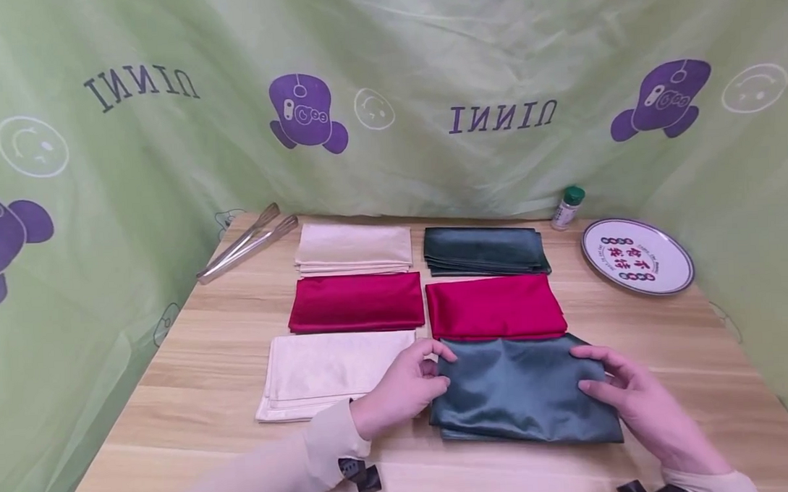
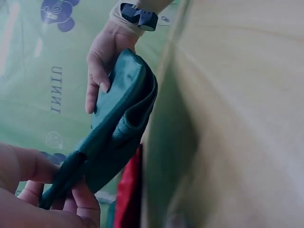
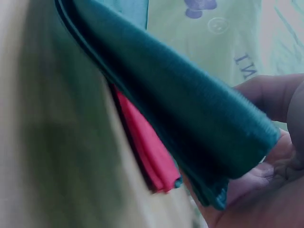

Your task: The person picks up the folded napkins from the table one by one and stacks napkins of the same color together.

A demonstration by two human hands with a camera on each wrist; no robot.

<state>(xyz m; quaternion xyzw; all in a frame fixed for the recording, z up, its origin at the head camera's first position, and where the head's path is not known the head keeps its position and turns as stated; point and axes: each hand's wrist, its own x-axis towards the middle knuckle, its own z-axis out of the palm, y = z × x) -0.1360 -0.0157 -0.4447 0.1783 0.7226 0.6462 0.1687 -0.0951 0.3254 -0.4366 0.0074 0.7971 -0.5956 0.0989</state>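
A folded dark green satin cloth (image 1: 523,390) is held above the near right of the table, just in front of a folded red cloth (image 1: 497,307). My left hand (image 1: 408,383) pinches its left edge between thumb and fingers; the left wrist view shows the folded layers (image 2: 104,137) sagging between both hands. At the right edge, my right hand (image 1: 647,404) grips the cloth, thumb on the upper face and other fingers partly hidden beneath. Loose lower layers (image 3: 209,190) hang by the right palm in the right wrist view. Left of my left hand lies a folded cream cloth (image 1: 336,367).
Another red cloth (image 1: 357,303), a cream cloth (image 1: 355,246) and a dark green cloth (image 1: 485,248) lie folded behind. Metal tongs (image 1: 247,244) rest at the back left. A green-capped shaker (image 1: 567,208) and a white plate (image 1: 661,255) stand at the back right, before a green curtain (image 1: 404,173).
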